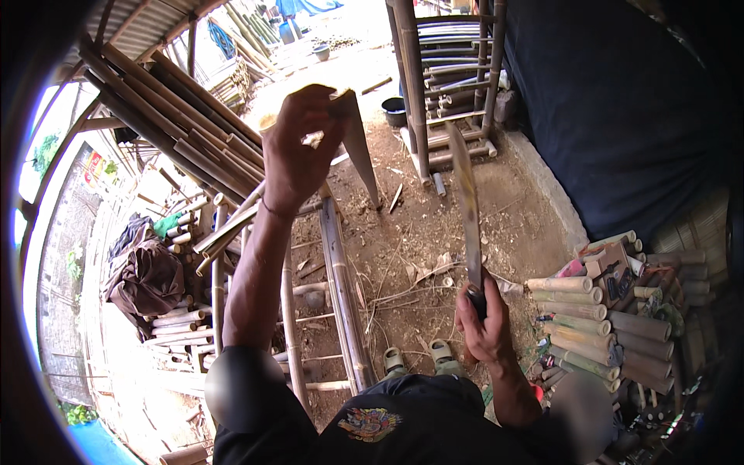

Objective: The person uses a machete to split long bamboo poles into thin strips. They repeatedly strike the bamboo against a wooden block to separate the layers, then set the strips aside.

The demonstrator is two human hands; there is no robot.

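Note:
My left hand [304, 143] is raised, its fingers closed at the top end of a hand saw [358, 151]. The saw's tapering blade hangs down, tip toward the dirt floor. In my right hand [487, 322] is a machete [467, 205], gripped by its dark handle with the long blade pointing up and away from me. Below my left arm stands a bamboo frame [341, 287] of long poles and crosspieces; neither blade visibly touches it.
Cut bamboo pieces [577, 329] are stacked at my right, near a low concrete edge [546, 182]. Long poles [174, 124] lean at the upper left. Ahead are a bamboo rack [418, 93] and a black bucket [394, 111]. Shavings litter the dirt floor [411, 225].

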